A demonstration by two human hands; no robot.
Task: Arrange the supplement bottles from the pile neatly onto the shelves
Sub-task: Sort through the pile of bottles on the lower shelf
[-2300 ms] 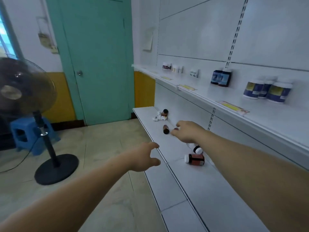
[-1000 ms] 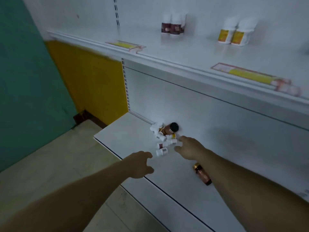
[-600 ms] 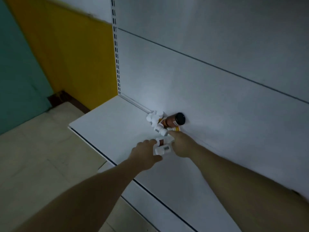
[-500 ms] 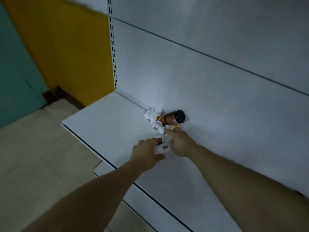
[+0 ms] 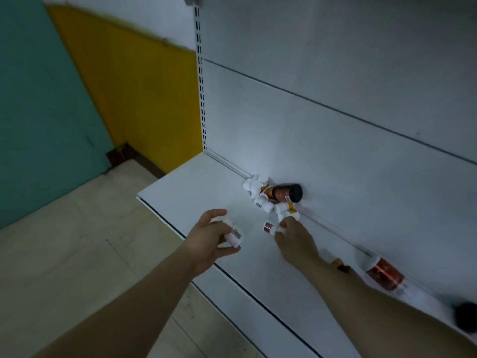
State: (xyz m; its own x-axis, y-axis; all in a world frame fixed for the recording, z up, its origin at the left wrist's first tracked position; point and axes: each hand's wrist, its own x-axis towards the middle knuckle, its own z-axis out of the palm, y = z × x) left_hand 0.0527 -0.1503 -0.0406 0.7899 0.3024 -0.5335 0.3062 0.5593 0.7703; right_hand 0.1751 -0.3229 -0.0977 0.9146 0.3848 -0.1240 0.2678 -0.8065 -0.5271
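Observation:
A pile of small white supplement bottles (image 5: 258, 192) lies against the back panel of the low white shelf (image 5: 185, 187), with a larger brown bottle with a black cap (image 5: 285, 193) on its side among them. My left hand (image 5: 211, 236) grips a small white bottle (image 5: 233, 233) with a barcode label, lifted away from the pile. My right hand (image 5: 294, 237) pinches another small bottle (image 5: 272, 227) with a reddish label at the pile's near edge.
Further right on the shelf lie a red-labelled bottle (image 5: 384, 273), a small brown bottle (image 5: 339, 263) behind my right forearm, and a black cap (image 5: 466, 316). The tiled floor (image 5: 77, 254) lies left of the shelf edge. A yellow and teal wall (image 5: 103, 86) stands behind.
My left hand has drawn a white bottle back and left from the pile. My right hand has closed on a second small bottle. The view has dropped closer to the lower shelf.

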